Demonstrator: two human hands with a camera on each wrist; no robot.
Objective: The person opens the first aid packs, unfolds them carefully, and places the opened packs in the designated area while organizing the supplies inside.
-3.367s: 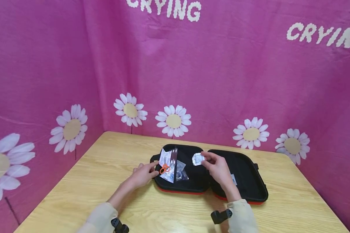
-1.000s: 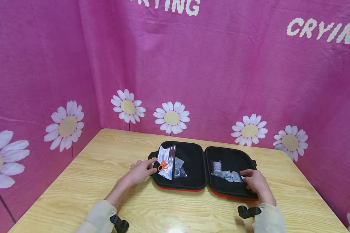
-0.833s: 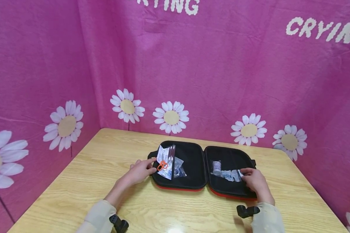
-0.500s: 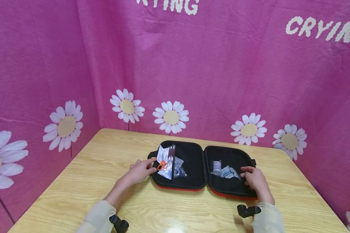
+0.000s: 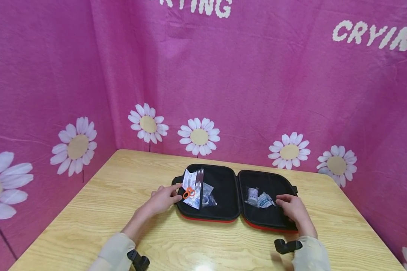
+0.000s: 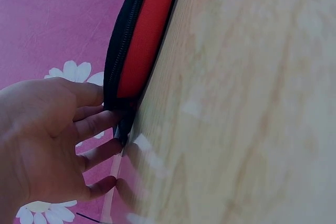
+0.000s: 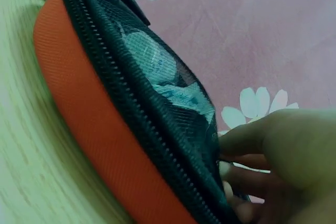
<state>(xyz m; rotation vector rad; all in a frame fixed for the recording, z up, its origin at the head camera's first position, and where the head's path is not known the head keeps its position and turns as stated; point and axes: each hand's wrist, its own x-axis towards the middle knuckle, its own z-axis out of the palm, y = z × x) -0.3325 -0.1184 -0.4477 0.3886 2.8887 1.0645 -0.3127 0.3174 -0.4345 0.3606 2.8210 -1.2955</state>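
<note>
A black-lined first-aid case (image 5: 220, 192) with a red shell lies unfolded on the table. My left hand (image 5: 163, 198) grips its left end; in the left wrist view the thumb sits at the zipped rim and the index finger at a black tab. The left half carries orange-handled scissors (image 5: 189, 192), a printed packet and a clear bag (image 5: 208, 195). My right hand (image 5: 293, 210) is at the right half, bent fingers pinching the edge of the mesh pocket (image 7: 197, 129). Behind the mesh are a wrapped white roll (image 5: 252, 195) and a blue-and-white packet (image 5: 265, 200).
The wooden table (image 5: 203, 244) extends around the case, with its far edge close behind. A pink curtain (image 5: 230, 94) with white daisies encloses the back and sides. A small black camera is strapped to each sleeve.
My right hand carried a small white packet from the left half to the right half, where it went in beside the other items. Now it has shifted slightly left. The left hand stays put.
</note>
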